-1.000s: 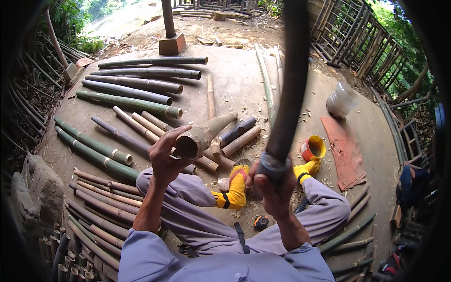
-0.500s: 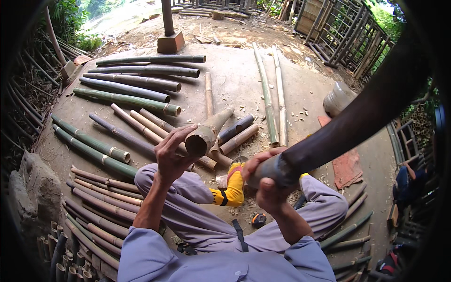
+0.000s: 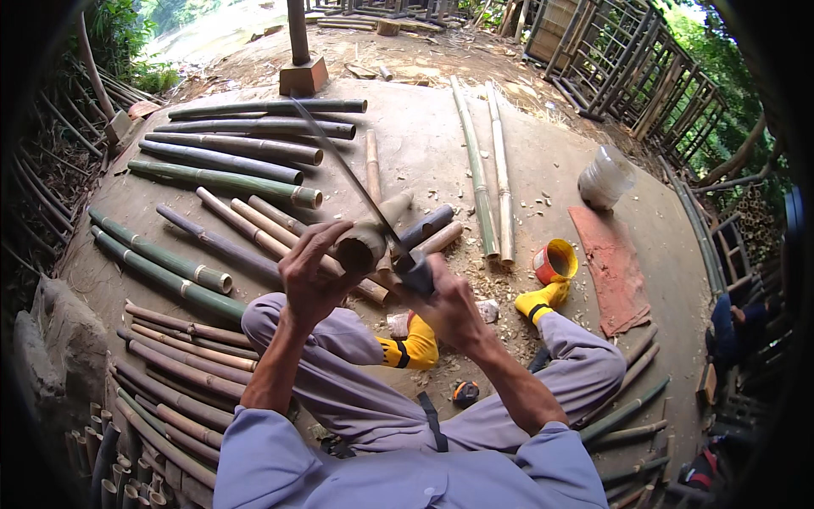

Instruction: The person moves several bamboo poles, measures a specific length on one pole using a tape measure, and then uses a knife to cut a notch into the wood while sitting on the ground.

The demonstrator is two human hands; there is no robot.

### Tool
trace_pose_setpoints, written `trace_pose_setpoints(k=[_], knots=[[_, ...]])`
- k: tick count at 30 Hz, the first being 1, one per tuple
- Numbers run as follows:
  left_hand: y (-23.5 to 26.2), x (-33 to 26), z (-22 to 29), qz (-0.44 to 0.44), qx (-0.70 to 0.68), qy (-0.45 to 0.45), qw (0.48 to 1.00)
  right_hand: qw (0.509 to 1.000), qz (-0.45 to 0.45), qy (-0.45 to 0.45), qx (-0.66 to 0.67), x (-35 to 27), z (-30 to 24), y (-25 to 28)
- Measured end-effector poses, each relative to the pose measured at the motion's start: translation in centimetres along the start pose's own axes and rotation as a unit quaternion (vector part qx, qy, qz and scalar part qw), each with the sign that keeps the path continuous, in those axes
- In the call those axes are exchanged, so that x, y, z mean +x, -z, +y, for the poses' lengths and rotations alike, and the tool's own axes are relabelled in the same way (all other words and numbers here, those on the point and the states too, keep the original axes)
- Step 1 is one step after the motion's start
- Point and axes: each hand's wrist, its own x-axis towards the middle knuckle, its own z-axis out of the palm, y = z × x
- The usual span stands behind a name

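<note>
A short, hollow length of bamboo [image 3: 366, 237] is in my left hand [image 3: 309, 270], its cut end turned toward me and the fingers closed along its left side. My right hand [image 3: 456, 305] is wrapped round the grey handle of a long machete [image 3: 339, 161]. The thin blade slants up and left from the grip, crossing in front of the bamboo's right side. Whether the edge touches the bamboo I cannot tell. Both hands are above my lap, near my yellow-covered left foot [image 3: 415, 346].
Several bamboo poles [image 3: 225, 184] lie on the left, and two long ones [image 3: 475, 170] ahead. A red-and-yellow can [image 3: 555, 261], a red mat [image 3: 606, 267] and a clear plastic jug [image 3: 606, 178] are on the right. A tape measure [image 3: 465, 392] lies between my legs, among shavings.
My right hand has swung the machete from the upper right, close to the camera, down and left to the bamboo. My left hand has kept its hold, nearly in place.
</note>
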Motion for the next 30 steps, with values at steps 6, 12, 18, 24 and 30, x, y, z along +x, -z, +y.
trace_pose_setpoints(k=[6, 12, 18, 24, 30], knots=[[0.3, -0.5, -0.2, 0.009, 0.019, 0.004, 1.000, 0.976, 0.084, 0.003, 0.200, -1.3, -3.3, 1.7], [-0.6, -0.3, -0.3, 0.012, -0.004, -0.011, 1.000, 0.986, 0.100, 0.125, -0.049, -0.4, 2.1, -1.1], [0.2, -1.8, -1.5, 0.024, 0.031, 0.022, 0.999, 0.984, 0.051, -0.017, 0.167, -1.1, -2.6, 0.8], [-0.7, -1.1, -0.9, 0.016, -0.002, 0.006, 1.000, 0.963, 0.187, 0.194, 0.004, -0.4, 1.2, -1.5], [-2.4, -6.3, -1.0, -0.039, -0.013, 0.015, 0.999, 0.980, 0.066, -0.055, 0.180, -4.8, 3.1, -5.0]])
